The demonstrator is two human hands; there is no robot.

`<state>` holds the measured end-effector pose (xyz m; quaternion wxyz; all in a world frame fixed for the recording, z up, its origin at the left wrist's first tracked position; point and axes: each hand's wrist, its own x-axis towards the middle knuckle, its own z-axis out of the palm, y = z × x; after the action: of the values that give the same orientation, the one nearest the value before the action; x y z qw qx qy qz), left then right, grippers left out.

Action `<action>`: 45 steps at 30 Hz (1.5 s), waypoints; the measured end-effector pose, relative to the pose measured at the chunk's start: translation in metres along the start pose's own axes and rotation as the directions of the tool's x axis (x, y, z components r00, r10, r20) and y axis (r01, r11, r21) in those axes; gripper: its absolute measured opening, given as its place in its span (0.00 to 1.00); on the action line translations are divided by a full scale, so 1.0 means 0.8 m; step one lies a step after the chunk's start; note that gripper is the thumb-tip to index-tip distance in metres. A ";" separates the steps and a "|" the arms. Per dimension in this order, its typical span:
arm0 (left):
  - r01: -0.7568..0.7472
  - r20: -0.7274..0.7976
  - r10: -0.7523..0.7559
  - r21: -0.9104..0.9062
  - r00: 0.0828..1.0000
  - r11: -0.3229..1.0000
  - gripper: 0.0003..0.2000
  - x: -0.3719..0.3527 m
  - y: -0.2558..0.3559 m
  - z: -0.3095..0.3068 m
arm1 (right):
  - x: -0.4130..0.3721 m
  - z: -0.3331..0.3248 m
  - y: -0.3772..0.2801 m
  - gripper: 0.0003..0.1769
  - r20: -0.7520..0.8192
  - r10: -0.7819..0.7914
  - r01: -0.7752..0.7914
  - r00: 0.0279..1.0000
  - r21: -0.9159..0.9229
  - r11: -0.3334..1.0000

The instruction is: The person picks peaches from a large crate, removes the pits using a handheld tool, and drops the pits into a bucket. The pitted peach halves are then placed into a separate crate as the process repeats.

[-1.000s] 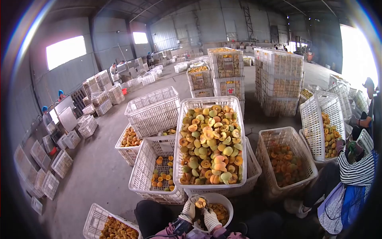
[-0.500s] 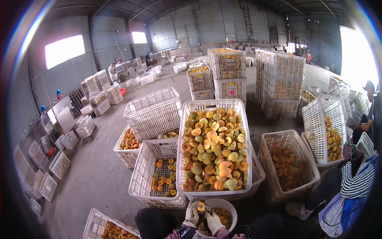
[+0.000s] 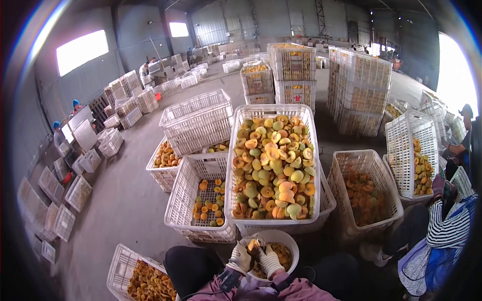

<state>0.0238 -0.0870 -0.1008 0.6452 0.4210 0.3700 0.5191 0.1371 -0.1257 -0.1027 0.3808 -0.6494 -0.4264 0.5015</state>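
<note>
Both my hands wear striped pale gloves and meet over a white bucket [image 3: 295,251] at the bottom centre, which holds cut fruit pieces. My left hand [image 3: 241,258] is closed on an orange fruit half [image 3: 253,245]. Against it, my right hand [image 3: 268,260] has its fingers closed on something dark and small that I cannot make out. Just beyond the bucket stands a white crate [image 3: 232,175] heaped with yellow, green and orange fruit halves [image 3: 273,168].
A crate [image 3: 175,220] with a few halves stands left of the full one. Another [image 3: 399,213] is at right, beside a seated co-worker [image 3: 442,226]. Dried-looking pieces [image 3: 150,282] fill a crate at lower left. Stacked crates [image 3: 359,95] rise behind.
The view has tipped downward, so the crates sit higher in the frame and more of my sleeves shows. My hands stay together over the bucket, with the fruit half still held.
</note>
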 end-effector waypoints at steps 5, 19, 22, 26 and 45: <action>0.150 -0.151 -0.286 -0.578 0.946 0.802 0.15 0.023 0.015 0.007 | -0.016 -0.008 -0.021 0.19 -0.121 -0.169 0.152 0.978 -0.137 0.979; 0.268 -0.167 -0.329 -0.308 0.930 0.913 0.23 0.027 0.015 0.025 | -0.012 0.007 -0.005 0.32 0.008 -0.093 0.093 0.996 -0.099 0.991; 0.261 -0.191 -0.321 -0.284 0.928 0.923 0.23 0.026 0.012 0.032 | -0.018 0.005 -0.017 0.30 -0.030 -0.082 0.077 0.996 -0.124 0.989; 0.254 -0.213 -0.310 -0.251 0.927 0.934 0.23 0.018 0.024 0.046 | -0.025 -0.002 -0.028 0.28 -0.033 -0.052 0.041 0.998 -0.277 0.960; -0.070 0.041 0.060 0.327 0.997 0.942 0.15 0.010 0.009 -0.002 | -0.025 0.062 0.053 0.12 0.005 -0.414 0.412 0.910 -0.124 0.903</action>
<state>0.0211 -0.0781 -0.0954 0.5542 0.5425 0.4271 0.4649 0.0928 -0.1558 -0.1453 0.4425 -0.5717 -0.5800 0.3755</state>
